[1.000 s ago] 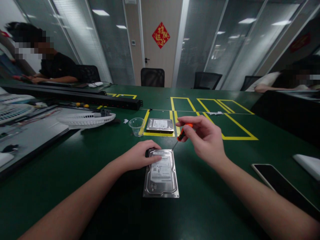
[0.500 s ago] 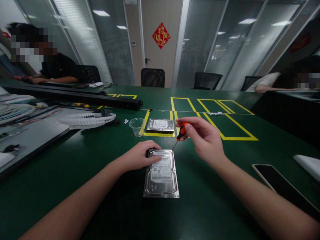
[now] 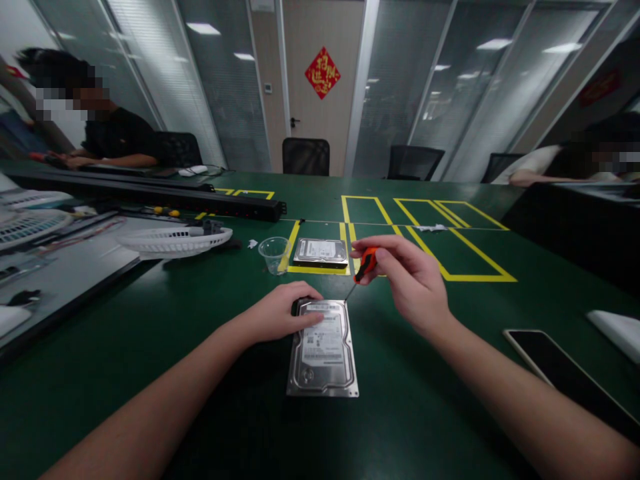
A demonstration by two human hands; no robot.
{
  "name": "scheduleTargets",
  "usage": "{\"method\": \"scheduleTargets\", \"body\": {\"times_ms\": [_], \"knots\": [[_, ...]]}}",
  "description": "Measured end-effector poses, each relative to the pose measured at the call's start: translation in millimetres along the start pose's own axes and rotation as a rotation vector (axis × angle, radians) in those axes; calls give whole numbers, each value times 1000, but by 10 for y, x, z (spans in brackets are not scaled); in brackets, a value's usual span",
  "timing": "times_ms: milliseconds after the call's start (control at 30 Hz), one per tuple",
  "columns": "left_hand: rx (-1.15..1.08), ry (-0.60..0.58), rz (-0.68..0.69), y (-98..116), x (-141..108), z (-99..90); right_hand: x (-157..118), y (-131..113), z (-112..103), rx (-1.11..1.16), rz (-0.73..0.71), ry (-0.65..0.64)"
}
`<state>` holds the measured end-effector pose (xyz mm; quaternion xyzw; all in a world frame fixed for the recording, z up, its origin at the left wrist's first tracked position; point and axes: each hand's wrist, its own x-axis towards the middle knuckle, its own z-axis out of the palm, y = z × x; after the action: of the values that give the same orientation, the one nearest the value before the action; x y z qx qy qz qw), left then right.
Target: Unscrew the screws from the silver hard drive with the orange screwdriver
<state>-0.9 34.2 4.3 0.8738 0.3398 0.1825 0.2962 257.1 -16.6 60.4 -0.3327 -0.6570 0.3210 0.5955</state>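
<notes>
A silver hard drive (image 3: 325,373) with a white label lies flat on the green table in front of me. My left hand (image 3: 283,310) grips its upper left part, the thumb across the label and the fingers over the far edge. In my right hand (image 3: 413,277) is a screwdriver (image 3: 366,263) with an orange and black handle, pinched between thumb and fingers. The tool leans, and its tip meets the drive's far right corner; a screw there is too small to make out. Beyond it, a second hard drive (image 3: 320,251) rests inside a yellow tape outline.
A clear plastic cup (image 3: 274,255) stands left of the second drive. Farther left are a white slotted part (image 3: 175,241) and a long black bar (image 3: 200,198). A phone (image 3: 565,373) lies at the right. Two people sit across the table, one at each side.
The screwdriver handle has turned slightly in my right fingers, its tip staying at the drive's corner. My left hand and the drive have kept their places.
</notes>
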Motion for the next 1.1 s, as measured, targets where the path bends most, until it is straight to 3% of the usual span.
{"method": "scheduleTargets", "body": {"times_ms": [333, 767, 1100], "knots": [[-8, 5, 11, 5, 5, 5, 27, 16, 55, -10, -37, 101], [3, -1, 3, -1, -8, 0, 13, 28, -18, 32, 7, -3], [1, 8, 14, 2, -1, -1, 11, 28, 48, 3, -44, 54]]}}
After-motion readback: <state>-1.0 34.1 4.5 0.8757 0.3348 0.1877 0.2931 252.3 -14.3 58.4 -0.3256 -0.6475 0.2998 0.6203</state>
